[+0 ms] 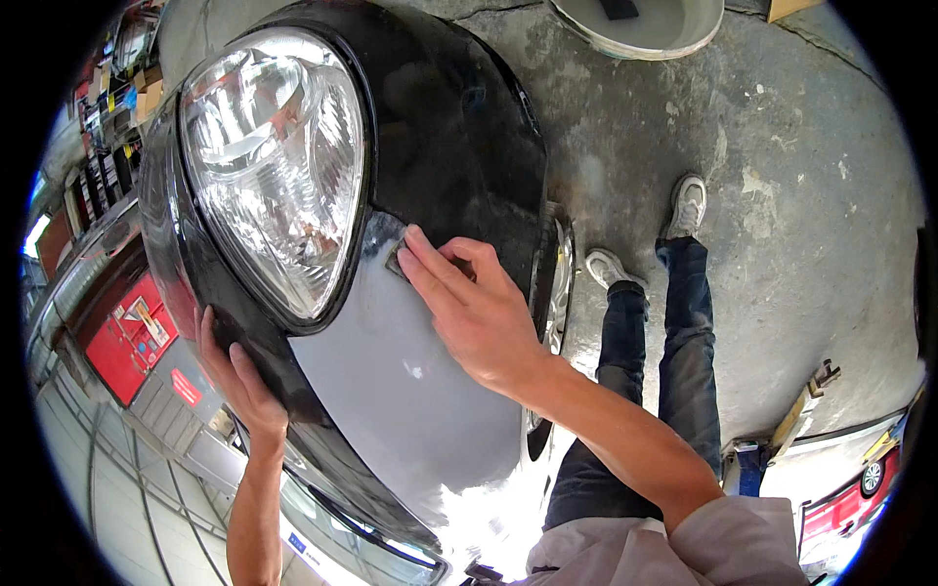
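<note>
A black car's front corner fills the middle, with a large clear headlight [278,166] and a matte grey fender panel [410,391]. On the panel's top, close to the headlight's lower edge, my right hand [479,303] presses a small dark flat pad [395,261]; the fingers cover most of it. A darker, smudged patch lies beside those fingertips. My left hand [239,381] rests with its fingers stretched out on the glossy black hood [278,366], left of the headlight, and holds nothing.
A pale round bucket [645,53] with cloudy liquid and a dark piece in it stands on the stained concrete floor [782,166] at the far side. A red cabinet [127,337] stands at the left. A wooden piece [801,415] and a red car [850,503] are at the lower right.
</note>
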The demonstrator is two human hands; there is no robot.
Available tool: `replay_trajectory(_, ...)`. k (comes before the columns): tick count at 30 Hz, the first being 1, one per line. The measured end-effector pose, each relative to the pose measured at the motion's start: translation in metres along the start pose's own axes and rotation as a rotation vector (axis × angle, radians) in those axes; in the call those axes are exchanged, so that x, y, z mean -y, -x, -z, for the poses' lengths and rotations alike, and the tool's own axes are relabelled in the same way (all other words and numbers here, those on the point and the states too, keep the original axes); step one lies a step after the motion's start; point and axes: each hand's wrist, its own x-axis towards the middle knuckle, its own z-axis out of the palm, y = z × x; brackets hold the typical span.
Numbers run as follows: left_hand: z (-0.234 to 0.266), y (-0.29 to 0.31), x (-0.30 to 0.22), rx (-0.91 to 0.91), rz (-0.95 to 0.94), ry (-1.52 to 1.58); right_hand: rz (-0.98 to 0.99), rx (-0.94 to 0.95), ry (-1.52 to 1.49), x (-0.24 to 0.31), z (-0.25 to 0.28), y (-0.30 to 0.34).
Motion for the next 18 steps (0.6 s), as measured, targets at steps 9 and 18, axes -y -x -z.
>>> replay_trajectory(9,0.001,-0.001,0.002,-0.001,-0.015,-0.012,0.140,0.006,0.131,-0.011,0.003,-0.012)
replay_trajectory(18,0.000,-0.002,0.000,-0.012,-0.038,-0.034,0.096,0.017,0.074,-0.009,0.005,-0.007)
